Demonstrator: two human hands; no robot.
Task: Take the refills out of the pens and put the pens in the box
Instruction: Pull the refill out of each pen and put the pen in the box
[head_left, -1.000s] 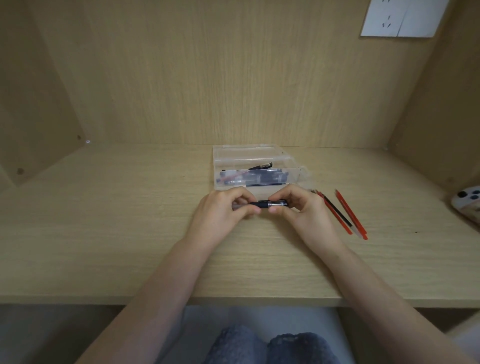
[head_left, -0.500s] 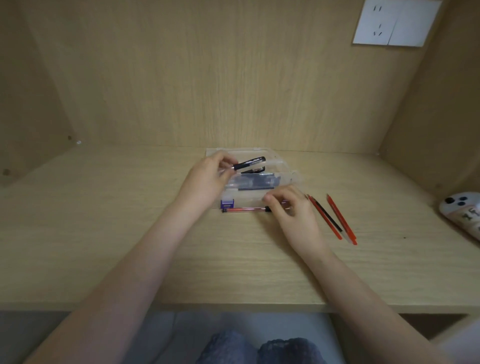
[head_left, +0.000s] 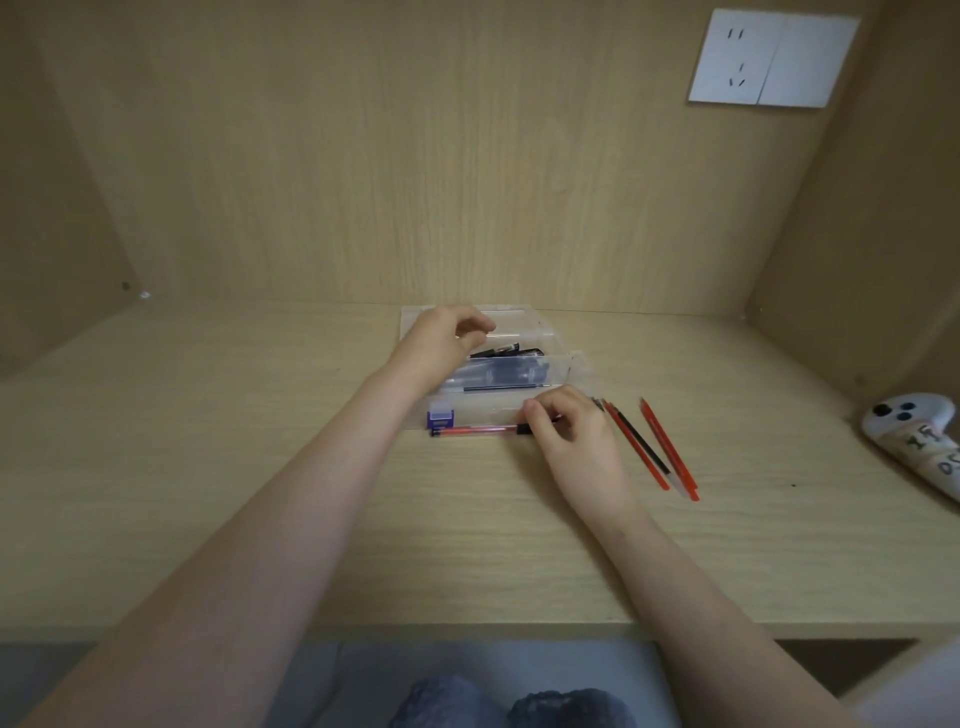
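The pale wood worktop (head_left: 208, 467) sits in a wooden alcove. My left hand (head_left: 441, 340) hovers over the clear box (head_left: 488, 408), hiding its left end, fingers loosely curled and empty. Black pens (head_left: 498, 351) lie inside. A red pen (head_left: 472, 430) lies along the box's front, its dark end pinched by my right hand (head_left: 571, 436). Right of the box are loose refills (head_left: 644, 452), then a white controller (head_left: 914, 441).

Can't count the dark pens (head_left: 498, 371) inside the clear box (head_left: 550, 332): too blurry through its wall. Can't see the box's left side, hidden behind the left hand (head_left: 441, 338). Can't see the right end of the red pen (head_left: 472, 430), covered by the right hand (head_left: 571, 436). Only see part of the white controller (head_left: 914, 431), cut off at the right edge of the frame; can't read its marks.
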